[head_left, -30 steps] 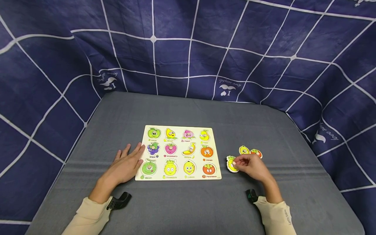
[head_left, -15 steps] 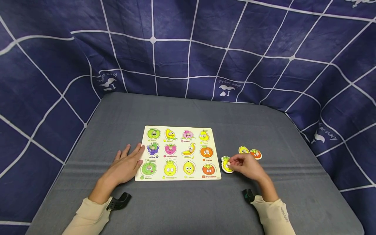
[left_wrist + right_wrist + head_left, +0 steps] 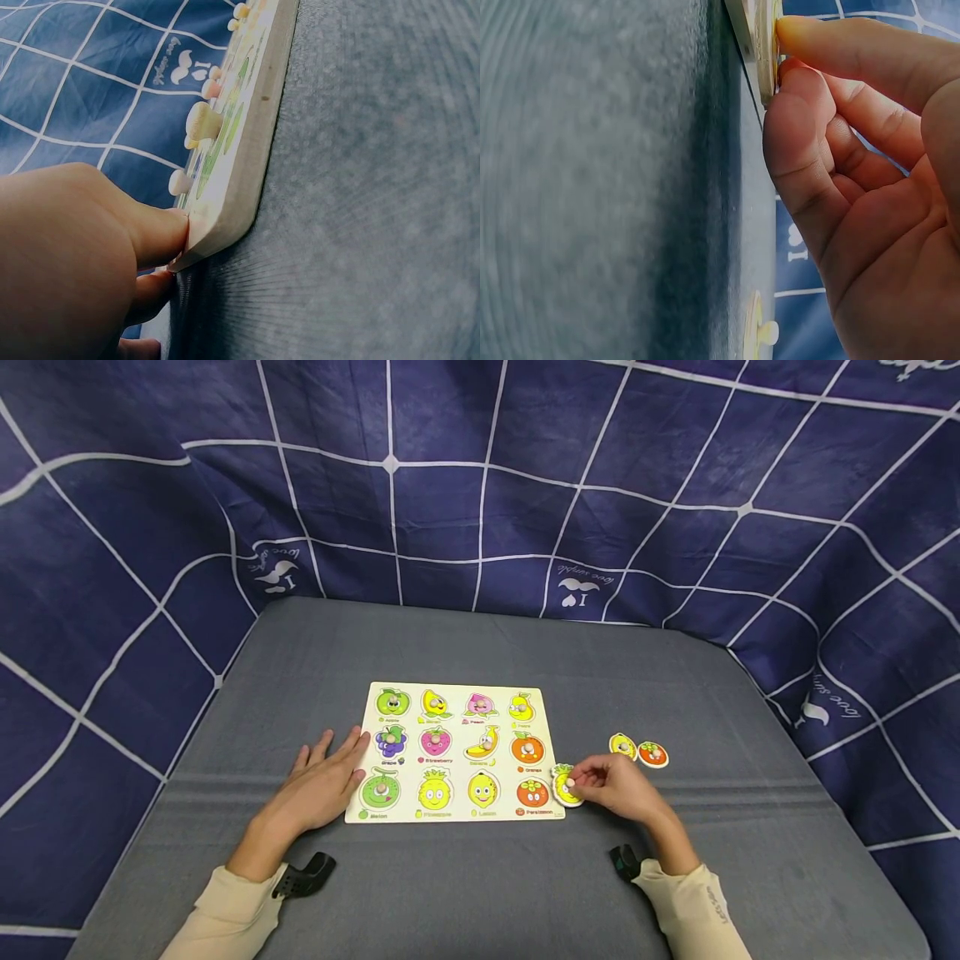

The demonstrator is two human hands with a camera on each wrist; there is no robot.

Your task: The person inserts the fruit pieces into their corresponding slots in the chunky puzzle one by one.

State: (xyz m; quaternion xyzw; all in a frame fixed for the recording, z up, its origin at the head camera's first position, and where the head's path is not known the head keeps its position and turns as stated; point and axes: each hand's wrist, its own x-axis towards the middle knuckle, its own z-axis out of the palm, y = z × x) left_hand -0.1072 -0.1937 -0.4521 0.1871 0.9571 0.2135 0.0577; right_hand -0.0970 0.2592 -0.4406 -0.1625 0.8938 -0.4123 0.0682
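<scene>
A wooden fruit puzzle board (image 3: 459, 814) lies flat on the grey table, with most of its fruit pieces knobbed and seated. Its pineapple (image 3: 435, 791), lemon (image 3: 483, 789) and persimmon (image 3: 533, 792) spots show printed pictures without knobs. My left hand (image 3: 318, 785) rests at the board's left edge, fingers extended; in the left wrist view its thumb touches the board's corner. My right hand (image 3: 618, 787) pinches the knob of a pineapple puzzle piece (image 3: 564, 787) at the board's right edge. In the right wrist view the fingers hide most of that piece.
A lemon piece (image 3: 622, 745) and a persimmon piece (image 3: 653, 754) lie side by side on the table, beyond my right hand. Dark blue cloth (image 3: 480, 510) with white grid lines hangs behind the table and at both sides.
My right hand has moved left with the pineapple piece, from the bare table to the board's right edge. The left hand has stayed where it was.
</scene>
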